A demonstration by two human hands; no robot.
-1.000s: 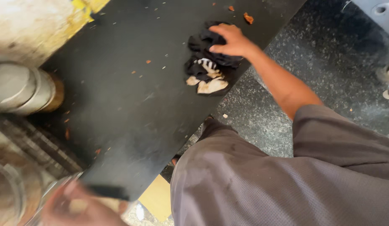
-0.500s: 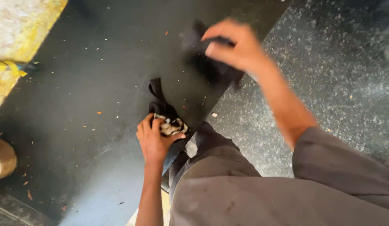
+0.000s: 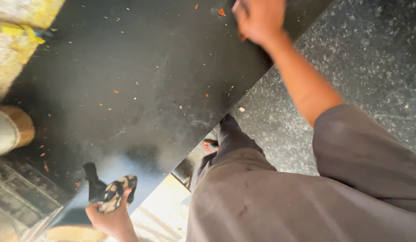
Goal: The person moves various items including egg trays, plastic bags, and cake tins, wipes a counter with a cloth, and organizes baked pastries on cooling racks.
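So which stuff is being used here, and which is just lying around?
In use:
- black and patterned cloth, gripped in the left hand
- dark counter, with the right hand at its far edge

Lying about:
- orange crumbs
- metal pot

The black countertop [image 3: 141, 89] fills most of the view, dusted with orange and pale crumbs. At its near edge, low on the left, the left hand [image 3: 110, 219] grips a crumpled cloth [image 3: 110, 192], black with a tan-and-black patterned part. At the countertop's far edge the right hand [image 3: 258, 19], blurred, rests on or just above the surface. A metal vessel [image 3: 8, 131] stands off its left side. Beyond its right edge lies speckled grey floor [image 3: 373, 67], where a grey garment [image 3: 306, 192] hangs.
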